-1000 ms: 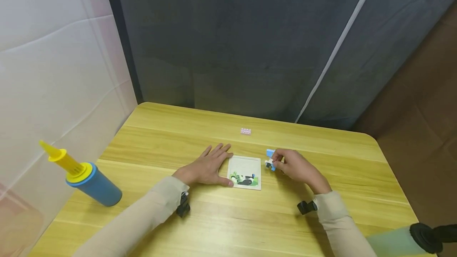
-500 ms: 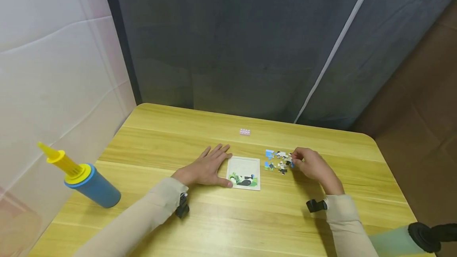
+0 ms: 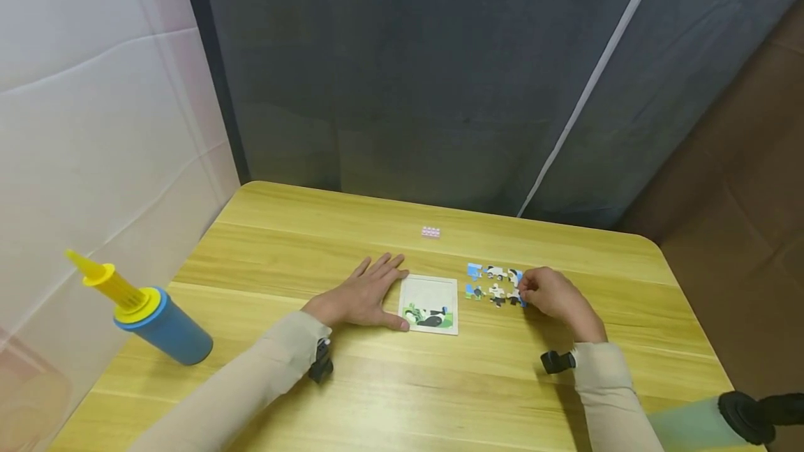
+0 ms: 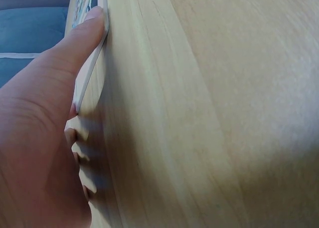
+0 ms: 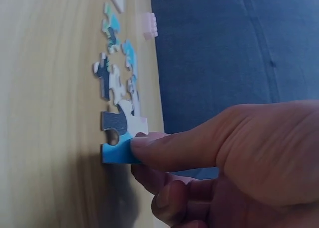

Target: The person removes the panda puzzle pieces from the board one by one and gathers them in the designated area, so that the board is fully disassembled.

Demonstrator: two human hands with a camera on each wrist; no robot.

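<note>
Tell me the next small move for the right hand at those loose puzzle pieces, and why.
Probably lift the blue piece that the right hand pinches and carry it to the puzzle tray. The tray's upper part looks unfilled, and the left hand lies flat beside it with its thumb on the tray's edge.

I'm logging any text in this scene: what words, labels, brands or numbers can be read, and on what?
None can be read.
Puzzle board: a picture only, no lettering visible.
Loose puzzle pieces: colour patches only.
Blue and yellow hand pump: no label visible.
Pink brick: too small to tell.
</note>
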